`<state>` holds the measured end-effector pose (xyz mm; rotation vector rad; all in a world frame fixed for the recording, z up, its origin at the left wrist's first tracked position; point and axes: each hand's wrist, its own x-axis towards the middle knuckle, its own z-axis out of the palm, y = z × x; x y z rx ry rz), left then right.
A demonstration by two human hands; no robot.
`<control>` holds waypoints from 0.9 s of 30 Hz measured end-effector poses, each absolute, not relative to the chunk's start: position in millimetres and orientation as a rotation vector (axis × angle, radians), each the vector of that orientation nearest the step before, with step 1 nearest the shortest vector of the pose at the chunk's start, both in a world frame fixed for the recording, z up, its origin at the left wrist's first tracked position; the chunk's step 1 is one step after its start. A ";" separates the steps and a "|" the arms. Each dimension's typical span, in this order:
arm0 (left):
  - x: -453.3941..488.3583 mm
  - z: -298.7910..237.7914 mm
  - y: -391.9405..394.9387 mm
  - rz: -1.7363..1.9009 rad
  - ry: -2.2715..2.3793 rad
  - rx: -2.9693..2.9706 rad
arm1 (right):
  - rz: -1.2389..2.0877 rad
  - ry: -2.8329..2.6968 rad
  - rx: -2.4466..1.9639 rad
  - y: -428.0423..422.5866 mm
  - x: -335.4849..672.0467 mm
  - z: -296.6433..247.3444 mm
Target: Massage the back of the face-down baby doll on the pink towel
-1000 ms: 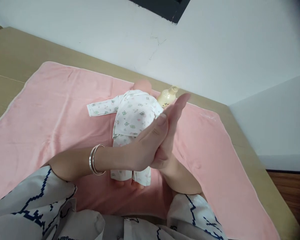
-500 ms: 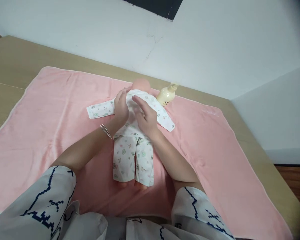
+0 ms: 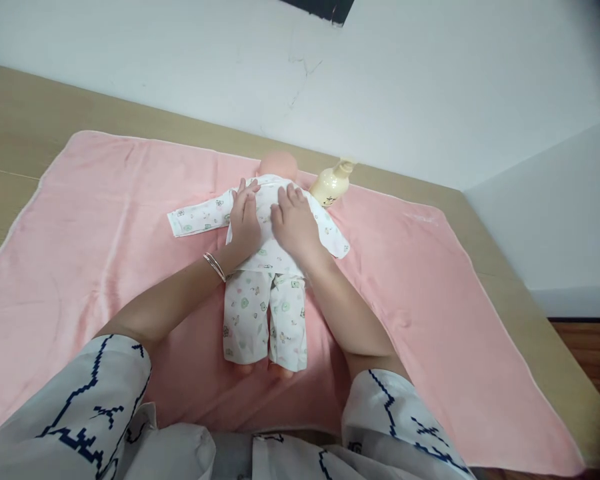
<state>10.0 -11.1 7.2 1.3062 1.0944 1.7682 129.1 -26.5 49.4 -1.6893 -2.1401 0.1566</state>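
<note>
A baby doll [image 3: 279,165] lies stretched out on a pink blanket [image 3: 130,267], its head at the far end and its feet toward me. It wears a white printed top [image 3: 275,257] and matching trousers [image 3: 246,317]. On the left side of the doll's upper body rests my left hand [image 3: 246,223], fingers extended and a bracelet [image 3: 214,265] on the wrist. My right hand [image 3: 297,223] lies palm down on the right side of the top, fingers stretched out. Neither hand grasps anything. The doll's face is not visible.
A cream pump bottle [image 3: 331,185] leans near the doll's head, on the right at the blanket's far edge. The blanket covers much of a wooden table [image 3: 145,113]. Behind the table rises a white wall [image 3: 220,67].
My hands were tilted on edge with the palms facing each other over the doll's chest. Now they are turned flatter and lie farther apart on the top.
</note>
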 end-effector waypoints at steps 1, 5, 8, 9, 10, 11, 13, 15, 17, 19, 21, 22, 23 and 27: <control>9.7 7.3 -11.8 1.781 1.093 1.333 | 0.116 -2.205 -1.649 -31.3 124.2 49.8; 8.9 7.6 -12.7 1.775 1.063 1.428 | 0.130 -2.444 -1.388 -23.1 126.1 52.2; 9.8 6.4 -11.9 1.767 1.037 1.421 | 0.203 -2.290 -1.495 -4.5 139.7 51.4; 10.0 6.1 -11.8 1.761 1.034 1.415 | 0.198 -2.210 -1.578 -2.8 141.3 51.0; 10.0 6.0 -11.8 1.754 1.037 1.412 | 0.172 -2.137 -1.665 -4.7 140.0 50.7; 9.7 6.2 -12.0 1.745 1.044 1.408 | 0.131 -2.086 -1.737 -10.0 136.1 50.5; 8.5 7.3 -12.7 1.725 1.060 1.407 | 0.046 -2.092 -1.778 -26.6 123.1 50.9; 7.1 8.4 -13.3 1.713 1.054 1.411 | 0.025 -2.235 -1.655 -41.2 111.1 52.0; 6.5 8.7 -13.1 1.711 1.044 1.412 | 0.057 -2.353 -1.518 -43.7 108.5 53.7; 7.0 7.7 -11.9 1.717 1.048 1.410 | 0.107 -2.348 -1.496 -33.3 116.9 55.1; 8.2 6.1 -10.4 1.714 1.057 1.421 | 0.162 -2.266 -1.556 -18.2 130.1 55.6; 8.7 5.2 -9.8 1.712 1.058 1.434 | 0.179 -2.221 -1.594 -12.6 135.4 55.4; 8.9 4.4 -9.5 1.710 1.059 1.450 | 0.178 -2.181 -1.634 -9.8 138.4 55.0; 6.8 2.3 -10.3 1.714 1.086 1.533 | -0.015 -2.132 -1.773 -30.1 124.2 50.8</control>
